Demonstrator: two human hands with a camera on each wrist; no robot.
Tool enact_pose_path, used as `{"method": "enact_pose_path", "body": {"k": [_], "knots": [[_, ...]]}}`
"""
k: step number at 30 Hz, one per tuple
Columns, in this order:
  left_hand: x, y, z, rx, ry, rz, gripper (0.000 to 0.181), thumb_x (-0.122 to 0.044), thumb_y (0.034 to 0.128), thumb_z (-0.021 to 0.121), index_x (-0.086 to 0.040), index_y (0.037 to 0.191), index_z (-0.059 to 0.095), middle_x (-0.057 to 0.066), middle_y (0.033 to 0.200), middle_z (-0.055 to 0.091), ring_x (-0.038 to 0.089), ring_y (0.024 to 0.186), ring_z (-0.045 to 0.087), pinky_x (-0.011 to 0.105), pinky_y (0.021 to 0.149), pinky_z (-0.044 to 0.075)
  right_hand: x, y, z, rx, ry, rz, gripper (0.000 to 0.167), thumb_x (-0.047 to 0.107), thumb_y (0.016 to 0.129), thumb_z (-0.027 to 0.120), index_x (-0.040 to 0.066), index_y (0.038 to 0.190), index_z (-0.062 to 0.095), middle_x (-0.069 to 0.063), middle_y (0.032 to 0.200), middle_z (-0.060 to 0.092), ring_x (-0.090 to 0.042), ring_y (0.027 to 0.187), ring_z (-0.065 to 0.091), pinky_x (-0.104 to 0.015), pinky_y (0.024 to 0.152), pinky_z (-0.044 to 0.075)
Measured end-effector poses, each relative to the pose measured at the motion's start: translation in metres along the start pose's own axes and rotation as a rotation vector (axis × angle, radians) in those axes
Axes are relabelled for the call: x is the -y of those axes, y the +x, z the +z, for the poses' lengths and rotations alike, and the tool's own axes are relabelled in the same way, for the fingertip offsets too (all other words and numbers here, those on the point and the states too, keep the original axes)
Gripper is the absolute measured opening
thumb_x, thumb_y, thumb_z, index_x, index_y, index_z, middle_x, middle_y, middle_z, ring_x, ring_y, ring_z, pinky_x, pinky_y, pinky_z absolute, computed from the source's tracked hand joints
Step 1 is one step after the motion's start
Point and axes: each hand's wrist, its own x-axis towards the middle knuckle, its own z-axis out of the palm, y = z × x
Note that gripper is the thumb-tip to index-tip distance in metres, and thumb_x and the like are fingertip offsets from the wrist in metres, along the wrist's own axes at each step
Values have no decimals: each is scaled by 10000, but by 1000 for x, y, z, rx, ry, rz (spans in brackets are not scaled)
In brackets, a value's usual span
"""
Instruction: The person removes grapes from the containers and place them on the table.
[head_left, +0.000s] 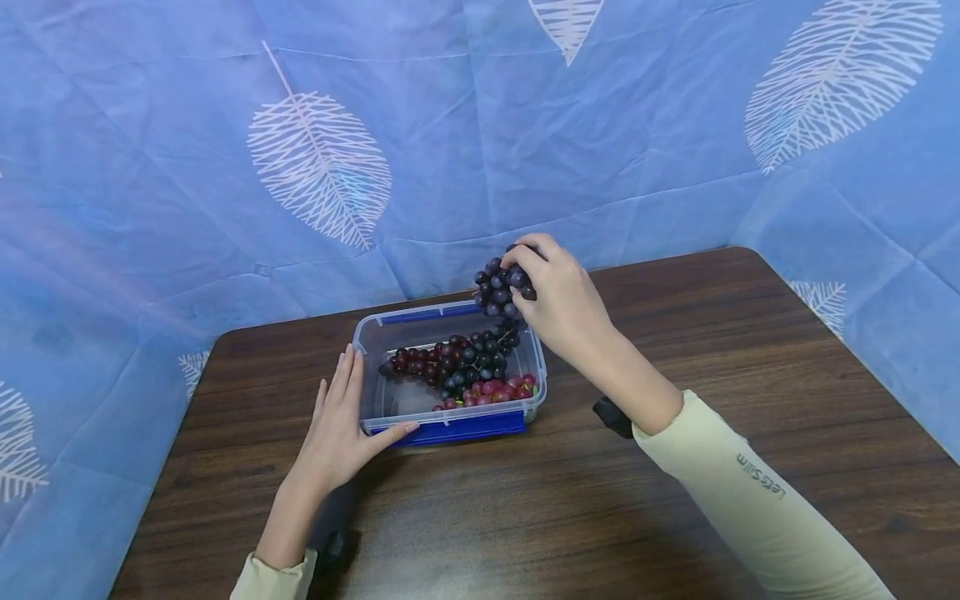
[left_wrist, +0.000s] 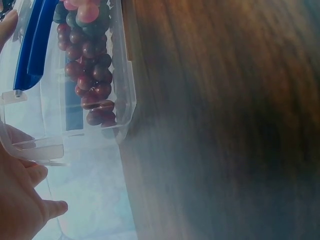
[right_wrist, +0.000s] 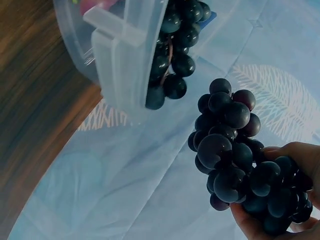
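A clear plastic box with blue clips (head_left: 471,427) stands on the table, holding dark red grapes (head_left: 412,361), black grapes (head_left: 487,354) and pink grapes (head_left: 498,392). My left hand (head_left: 337,429) rests against the box's left end, fingers straight along the side and thumb at the front edge. Above the box's back right corner, my right hand (head_left: 562,296) grips a bunch of dark purple grapes (head_left: 495,287). In the right wrist view the fingers (right_wrist: 299,155) and thumb curl round one end of that bunch (right_wrist: 232,145), and the rest of it hangs free.
The brown wooden table (head_left: 712,375) extends around the box. Behind it hangs a blue cloth with white leaf prints (head_left: 322,167), close to the table's back edge. Black wrist devices show under both forearms.
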Motion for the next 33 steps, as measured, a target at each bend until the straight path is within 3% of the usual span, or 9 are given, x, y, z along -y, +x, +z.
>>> {"method": "enact_pose_path", "body": {"k": [12, 23, 33], "knots": [[0, 1, -1, 6, 21, 3, 1265, -700, 877, 728, -57, 1699, 13, 162, 1777, -29, 408, 1634, 40, 702, 1266, 60, -18, -6, -9, -44, -18, 28, 267, -37, 926, 768, -15, 1185, 709, -230, 1368, 600, -427, 1203, 632, -530, 936, 570], [0, 1, -1, 5, 18, 17, 1285, -702, 866, 739, -66, 1698, -6, 157, 1775, -41, 403, 1635, 38, 702, 1266, 31, -37, -16, -12, -68, -40, 53, 255, -55, 913, 766, -21, 1158, 703, -234, 1349, 608, -421, 1051, 671, -506, 782, 572], [-1, 1, -1, -2, 26, 12, 1274, -701, 874, 731, -55, 1698, 5, 176, 1775, -22, 404, 1635, 45, 708, 1263, 41, -51, -24, -13, -74, -51, 91, 240, -70, 907, 757, -35, 1139, 707, -252, 1340, 603, -447, 1104, 661, -543, 843, 579]]}}
